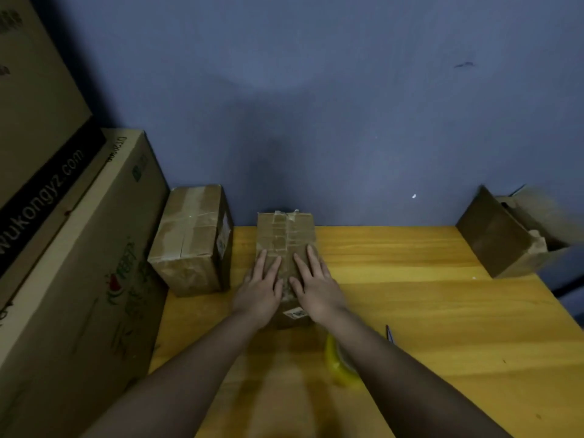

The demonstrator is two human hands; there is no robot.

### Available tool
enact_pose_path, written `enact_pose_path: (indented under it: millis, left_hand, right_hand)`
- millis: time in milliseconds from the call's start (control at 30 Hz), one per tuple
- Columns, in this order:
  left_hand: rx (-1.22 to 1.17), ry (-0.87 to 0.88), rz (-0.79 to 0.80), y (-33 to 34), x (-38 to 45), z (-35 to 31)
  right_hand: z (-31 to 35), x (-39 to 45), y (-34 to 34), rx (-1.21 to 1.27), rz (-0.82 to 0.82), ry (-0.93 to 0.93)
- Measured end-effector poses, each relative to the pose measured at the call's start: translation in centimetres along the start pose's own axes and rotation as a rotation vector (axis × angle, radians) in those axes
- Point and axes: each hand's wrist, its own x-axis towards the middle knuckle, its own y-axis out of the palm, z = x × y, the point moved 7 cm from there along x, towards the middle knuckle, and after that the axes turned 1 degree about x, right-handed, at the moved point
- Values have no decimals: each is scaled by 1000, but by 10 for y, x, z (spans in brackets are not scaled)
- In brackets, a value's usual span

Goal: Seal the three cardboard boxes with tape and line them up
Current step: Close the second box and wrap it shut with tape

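A small cardboard box (pixel 286 235) with tape strips along its top seam stands in the middle of the yellow wooden table (pixel 426 311). My left hand (pixel 260 287) and my right hand (pixel 314 286) lie flat on its top, fingers straight, one on each side of the seam. A second taped box (pixel 191 241) stands to the left, against the big cartons. A third box (pixel 505 235) sits at the table's far right corner with its flaps open. A yellow tape roll (pixel 339 363) lies on the table, partly under my right forearm.
Two large printed cartons (pixel 79 263) are stacked along the left side. A blue wall (pixel 316 105) backs the table. A dark thin tool, perhaps scissors (pixel 389 334), lies just right of my right forearm. The table's right edge runs diagonally at the right.
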Motion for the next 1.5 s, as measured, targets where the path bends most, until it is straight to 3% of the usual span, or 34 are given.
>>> enact_pose_path:
  millis: [67,133,267,367,467,500,567,633,700,1000,1100,1267,1333,1500]
  left_hand:
    - [13,-28,98,0,1,1]
    - [-113,-28,111,-6,-2,-2]
    - [-288,54,-237,-36,-20,-18]
    - [-193,247,-452,-41,-45,-43]
    - [-18,606,-522,-21,-70,-77]
    - [70,728,-484,-6,-77,-89]
    - [225,862,-229,37,-87,-110]
    - [348,804,60,85,-84,-112]
    - [457,736,213,117,-82,-109]
    - [472,669,211,148,-70,-127]
    - [253,607,240,145,-67,-123]
    - [-847,212,437,120,-61,-124]
    - [-991,147,457,106,-60,-127]
    - [-1087,235,463,56,-68,-145]
  right_hand:
    - [-1,0,-2,10,54,23]
    - [-4,0,-8,210,50,-2]
    - [-27,-21,-39,659,-279,-10]
    - [-61,-53,-38,571,-388,91]
    - [-98,-82,-5,253,-238,161]
    - [-108,-91,8,166,-185,175]
    - [-129,-110,24,137,-187,224]
    - [-146,-129,28,202,-264,282]
    - [-153,-140,27,236,-312,308]
    - [-181,-158,30,459,-434,423]
    - [-188,-165,32,594,-453,462]
    - [-162,-163,16,1090,-342,372]
    - [-150,-156,4,1265,-320,362]
    - [-130,-124,-19,1543,-215,383]
